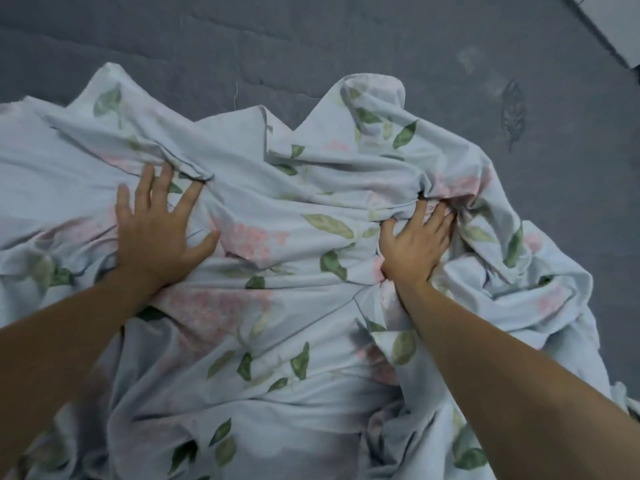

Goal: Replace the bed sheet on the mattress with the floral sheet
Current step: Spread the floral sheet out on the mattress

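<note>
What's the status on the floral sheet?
Left hand flat, pressing floral sheet. Right hand digging into a fold. Sheet bunched, grey mattress mostly bare beyond. Nothing in the way.

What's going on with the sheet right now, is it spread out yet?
Not yet. A person is leaning over the grey mattress with both hands on the floral sheet. The left hand lies flat with fingers spread, pressing the cloth down. The right hand has its fingertips dug into a fold. The sheet is bunched and wrinkled, and the far part of the mattress is bare.
</note>
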`<state>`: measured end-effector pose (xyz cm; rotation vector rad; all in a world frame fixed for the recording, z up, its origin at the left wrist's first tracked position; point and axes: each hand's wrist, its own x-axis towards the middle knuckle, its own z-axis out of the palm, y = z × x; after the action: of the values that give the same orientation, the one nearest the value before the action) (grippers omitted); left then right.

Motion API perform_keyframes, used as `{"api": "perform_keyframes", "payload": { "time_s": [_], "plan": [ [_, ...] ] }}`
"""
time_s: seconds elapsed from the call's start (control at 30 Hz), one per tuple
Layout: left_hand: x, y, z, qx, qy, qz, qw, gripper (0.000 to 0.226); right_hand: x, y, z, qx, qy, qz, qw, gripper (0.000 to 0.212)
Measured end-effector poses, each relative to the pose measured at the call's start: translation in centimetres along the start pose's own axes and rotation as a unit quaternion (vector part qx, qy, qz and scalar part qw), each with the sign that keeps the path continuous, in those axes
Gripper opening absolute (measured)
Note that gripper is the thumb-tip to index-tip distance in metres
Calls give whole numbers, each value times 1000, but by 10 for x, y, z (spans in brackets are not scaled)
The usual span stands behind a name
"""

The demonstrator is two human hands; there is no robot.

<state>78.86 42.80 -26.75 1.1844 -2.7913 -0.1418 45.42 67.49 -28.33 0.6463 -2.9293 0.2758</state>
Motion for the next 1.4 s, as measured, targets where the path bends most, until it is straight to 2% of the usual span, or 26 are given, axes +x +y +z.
{"api": "perform_keyframes", "payload": {
  "time_s": [0.27, 0.63, 0.87, 1.2, 1.4],
  "plan": [
    [5, 2, -2, -5, -32, -21, 999, 86, 1, -3, -4, -8, -7, -2, 1000, 66],
    [9, -1, 4, 26, -94, -30, 995, 84, 6, -5, -12, -35, -93, 17, 995, 70],
    [10, -2, 12, 28, -84, -19, 996, 77, 8, -9, -16, -38, -123, 27, 991, 73],
    [11, -4, 14, 8, -61, -8, 998, 80, 7, -4, -8, -38, -93, 5, 995, 72],
    [11, -5, 13, -5, -72, -8, 997, 85, 6, -4, -7, -46, -95, 14, 994, 74]
  ]
}}
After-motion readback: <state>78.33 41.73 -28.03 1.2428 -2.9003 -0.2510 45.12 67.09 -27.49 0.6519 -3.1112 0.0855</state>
